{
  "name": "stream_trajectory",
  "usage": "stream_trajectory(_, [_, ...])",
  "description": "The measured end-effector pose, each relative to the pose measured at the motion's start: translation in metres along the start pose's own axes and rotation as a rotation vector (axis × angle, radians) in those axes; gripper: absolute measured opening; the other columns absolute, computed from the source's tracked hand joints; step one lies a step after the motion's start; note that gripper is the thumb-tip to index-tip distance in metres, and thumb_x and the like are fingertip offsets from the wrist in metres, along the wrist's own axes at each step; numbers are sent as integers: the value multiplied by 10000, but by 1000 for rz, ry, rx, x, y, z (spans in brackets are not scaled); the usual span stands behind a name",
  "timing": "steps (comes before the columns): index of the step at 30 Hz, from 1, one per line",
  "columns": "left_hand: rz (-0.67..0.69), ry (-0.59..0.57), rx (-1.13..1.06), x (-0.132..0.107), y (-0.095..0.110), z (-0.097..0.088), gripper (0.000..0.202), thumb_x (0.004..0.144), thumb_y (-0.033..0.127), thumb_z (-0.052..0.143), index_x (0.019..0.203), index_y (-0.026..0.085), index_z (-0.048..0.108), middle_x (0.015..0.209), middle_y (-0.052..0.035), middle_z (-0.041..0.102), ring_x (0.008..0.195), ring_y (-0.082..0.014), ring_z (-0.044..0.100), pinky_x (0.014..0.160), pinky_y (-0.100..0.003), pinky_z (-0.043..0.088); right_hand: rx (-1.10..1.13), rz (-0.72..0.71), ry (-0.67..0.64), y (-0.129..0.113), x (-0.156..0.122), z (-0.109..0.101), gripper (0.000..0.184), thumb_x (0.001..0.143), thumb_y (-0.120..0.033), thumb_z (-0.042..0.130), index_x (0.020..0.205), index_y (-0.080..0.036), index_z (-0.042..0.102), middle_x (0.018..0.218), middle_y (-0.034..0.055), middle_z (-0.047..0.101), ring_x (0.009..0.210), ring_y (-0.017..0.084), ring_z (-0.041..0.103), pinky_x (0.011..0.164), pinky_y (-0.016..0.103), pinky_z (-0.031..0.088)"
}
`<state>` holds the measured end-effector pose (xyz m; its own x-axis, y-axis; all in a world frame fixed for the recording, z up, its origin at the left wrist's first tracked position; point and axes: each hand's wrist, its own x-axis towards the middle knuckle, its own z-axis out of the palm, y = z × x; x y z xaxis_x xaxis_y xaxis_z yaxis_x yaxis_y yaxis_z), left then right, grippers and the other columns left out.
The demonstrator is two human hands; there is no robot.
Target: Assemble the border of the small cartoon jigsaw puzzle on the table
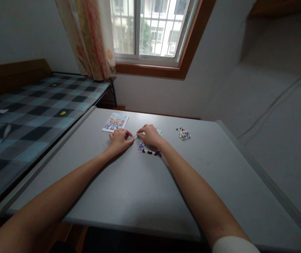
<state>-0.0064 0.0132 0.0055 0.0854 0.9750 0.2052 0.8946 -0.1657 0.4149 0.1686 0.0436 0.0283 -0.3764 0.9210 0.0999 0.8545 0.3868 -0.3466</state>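
Both my hands rest on a grey table, fingertips meeting over a small jigsaw. My left hand is curled, its fingers pinched on a tiny puzzle piece. My right hand is curled too, fingertips pressed on the same piece, and it covers much of a partly built puzzle frame. A printed reference picture lies just beyond my left hand. A small heap of loose puzzle pieces sits to the right of my right hand.
A bed with a checked blanket runs along the table's left edge. A window with a curtain is behind the table. White walls close in on the right.
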Motion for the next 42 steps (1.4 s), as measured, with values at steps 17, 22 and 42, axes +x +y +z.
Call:
stream_trajectory(17, [307,28,-39,-7,1,1,324,864,464,591,1105,252,630,1062,-47,646,1067,-265,500,922,-420,306,537,-41,114,25,12,-9,145,824,-162,624,885,-148,755,868,71,754,767,140,658,743,261,494])
stream_trajectory(22, [560,-85,41,-13,2,1,434,882,516,548,1244,281,594,1239,-65,588,1155,-286,463,979,-460,275,399,18,116,32,10,-7,177,846,-157,607,912,-152,771,908,85,762,809,157,670,787,265,489])
stream_trajectory(42, [525,-150,56,-13,6,-2,435,906,535,499,1259,302,599,1276,-63,583,1184,-290,443,1004,-461,255,149,77,113,29,10,4,211,891,-212,570,988,-194,756,1011,72,731,913,165,641,854,267,461])
